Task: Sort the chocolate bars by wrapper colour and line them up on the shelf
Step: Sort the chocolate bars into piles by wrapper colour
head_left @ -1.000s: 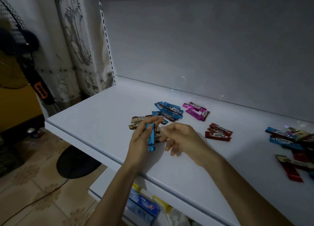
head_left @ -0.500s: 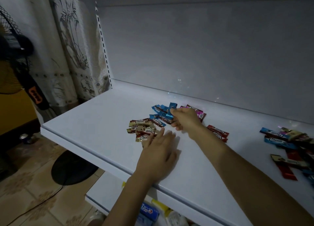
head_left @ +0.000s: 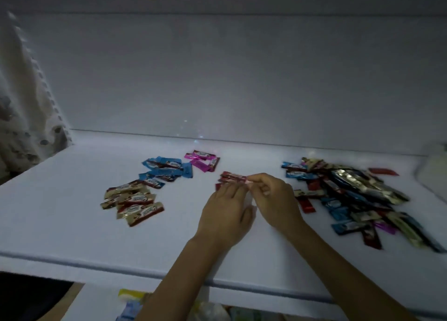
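Four sorted clusters on the white shelf (head_left: 72, 224), and we begin far left, where a patterned curtain (head_left: 21, 117) hangs beside it. Next come the gold-and-brown bars (head_left: 131, 200) near the front edge, then the blue bars (head_left: 165, 169) just behind them, then the pink bars (head_left: 202, 160) close to the back wall. Centre stage, the red bars (head_left: 225, 180): the left hand (head_left: 225, 214) lies over their near end, fingers fairly straight, grip relaxed. The right hand (head_left: 275, 200) has its grip closed on the right tip of the top red bar (head_left: 233, 175), thumb and fingertips pinching the wrapper. Off to the right the unsorted pile (head_left: 358, 195) lies heaped, mixed colours, with a lone red bar (head_left: 383, 171) just behind it.
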